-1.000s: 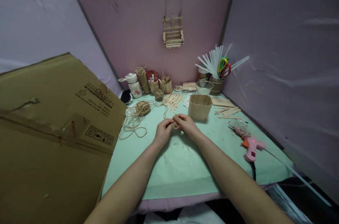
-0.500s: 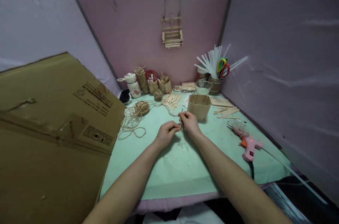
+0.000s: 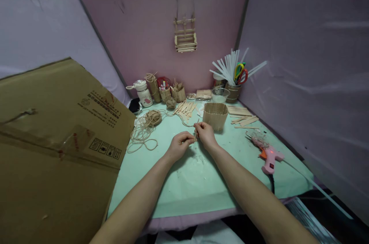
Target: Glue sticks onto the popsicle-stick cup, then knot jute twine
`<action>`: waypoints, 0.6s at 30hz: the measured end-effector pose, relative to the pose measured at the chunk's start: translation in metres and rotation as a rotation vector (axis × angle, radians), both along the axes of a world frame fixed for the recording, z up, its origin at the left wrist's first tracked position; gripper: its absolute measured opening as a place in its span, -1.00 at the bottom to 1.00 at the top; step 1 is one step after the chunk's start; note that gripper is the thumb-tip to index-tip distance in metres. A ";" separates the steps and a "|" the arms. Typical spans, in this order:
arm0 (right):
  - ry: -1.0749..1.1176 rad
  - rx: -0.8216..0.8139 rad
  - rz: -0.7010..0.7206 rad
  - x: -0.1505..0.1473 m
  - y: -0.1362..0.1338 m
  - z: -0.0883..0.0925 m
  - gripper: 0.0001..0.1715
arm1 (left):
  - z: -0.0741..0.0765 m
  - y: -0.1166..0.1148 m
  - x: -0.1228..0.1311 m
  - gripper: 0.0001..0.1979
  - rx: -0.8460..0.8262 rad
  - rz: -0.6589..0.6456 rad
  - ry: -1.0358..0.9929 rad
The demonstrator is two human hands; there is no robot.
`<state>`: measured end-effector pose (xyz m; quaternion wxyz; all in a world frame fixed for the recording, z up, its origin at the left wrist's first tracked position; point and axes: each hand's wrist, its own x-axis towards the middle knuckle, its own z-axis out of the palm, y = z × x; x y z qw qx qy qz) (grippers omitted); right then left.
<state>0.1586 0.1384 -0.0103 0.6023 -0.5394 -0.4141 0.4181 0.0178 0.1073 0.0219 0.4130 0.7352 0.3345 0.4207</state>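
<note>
Over the middle of the mint-green worktop [image 3: 201, 182] the left hand [image 3: 179, 145] and the right hand [image 3: 204, 133] are meeting. Each is closing thumb and forefinger in a tight pinch on the thin beige twine strand [image 3: 195, 133], which is trailing away far and left toward the round ball of twine [image 3: 153, 117]. Neither hand is holding anything else.

As I judge it, this step is calling for light, even tension. That means gripping close to the fingertips, resting the wrists low, and drawing slack from the ball side so the strand is not snagging.

The big brown cardboard box [image 3: 57, 140] is leaning at the left, and its inside is not showing. Just beyond the right hand, the open box of upright wooden sticks [image 3: 215, 116] is standing, though I cannot tell what is in it. At the far right, the wooden cup [image 3: 233, 92] is holding white glue sticks [image 3: 227, 69] and scissors with coloured handles [image 3: 240, 73]. Beside it, the clear glass bowl [image 3: 220, 95] is sitting, and its contents are unclear. At the far left, the small twine-wrapped cup [image 3: 165, 94] is carrying what look like pens.
</note>
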 end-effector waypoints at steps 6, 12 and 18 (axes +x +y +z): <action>-0.084 -0.085 0.066 0.002 -0.004 0.006 -0.46 | -0.004 0.006 -0.001 -0.84 -0.150 0.186 -0.105; -0.571 0.011 0.008 -0.002 -0.015 0.015 -0.60 | -0.012 0.018 -0.009 -0.79 -0.183 0.448 -0.116; -0.662 -0.023 -0.112 -0.002 -0.016 0.014 -0.65 | -0.016 0.017 -0.008 -0.75 -0.197 0.426 -0.171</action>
